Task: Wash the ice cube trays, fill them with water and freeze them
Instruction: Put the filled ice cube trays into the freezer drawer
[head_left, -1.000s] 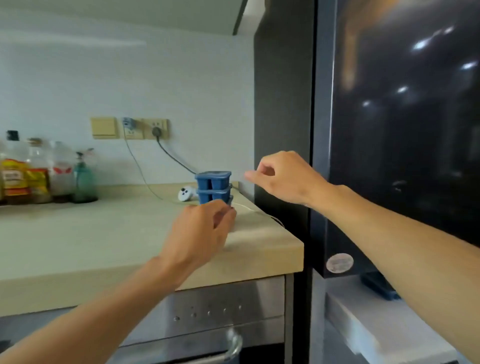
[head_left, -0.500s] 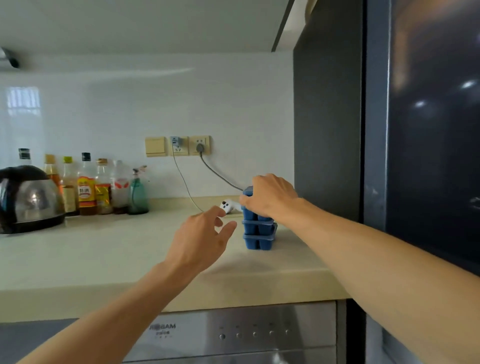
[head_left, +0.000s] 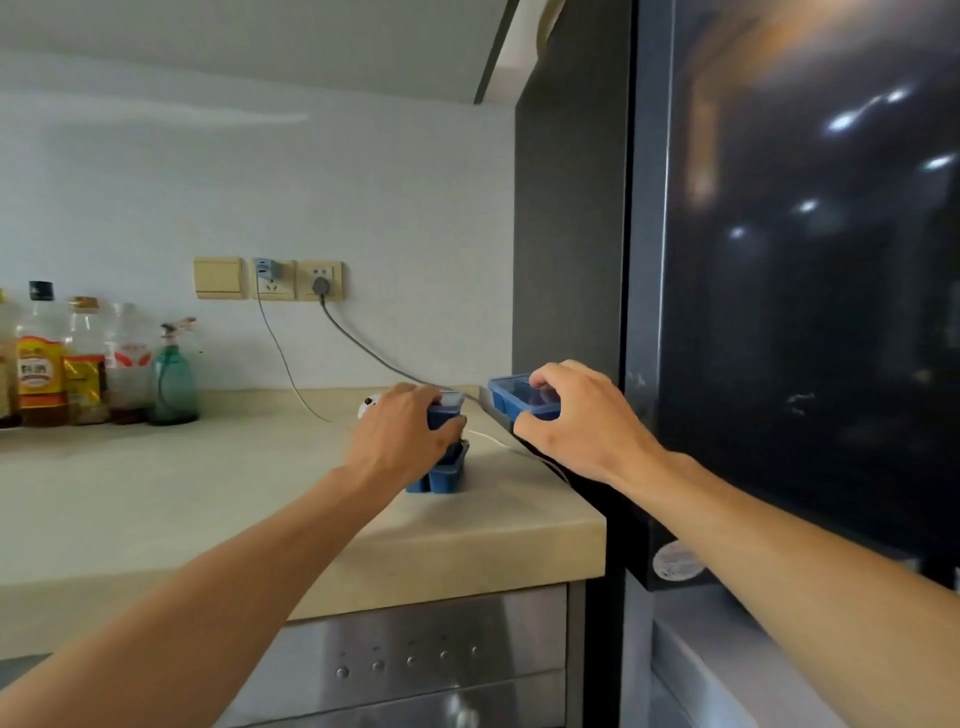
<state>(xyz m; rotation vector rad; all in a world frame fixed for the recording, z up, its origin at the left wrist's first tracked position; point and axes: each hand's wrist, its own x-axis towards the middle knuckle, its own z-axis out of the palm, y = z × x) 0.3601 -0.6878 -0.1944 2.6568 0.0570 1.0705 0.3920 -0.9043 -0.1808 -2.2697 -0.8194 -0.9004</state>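
Small blue ice cube trays stand stacked (head_left: 441, 475) near the right end of the beige countertop (head_left: 208, 499). My left hand (head_left: 400, 436) is closed around the upper trays of that stack. My right hand (head_left: 576, 421) holds one more blue ice cube tray (head_left: 511, 397) lifted off to the right, above the counter's right edge, close to the dark fridge door (head_left: 800, 291). Its fingers cover much of that tray.
Several bottles (head_left: 83, 364) line the back wall at left. Two cables (head_left: 291, 374) run down from wall sockets (head_left: 296, 280) to a small white device (head_left: 366, 408) behind my left hand. A steel appliance front (head_left: 415, 660) sits below the counter.
My right hand has lifted the top tray off the stack and carried it right. My left hand has closed on the remaining stack. The view has shifted.
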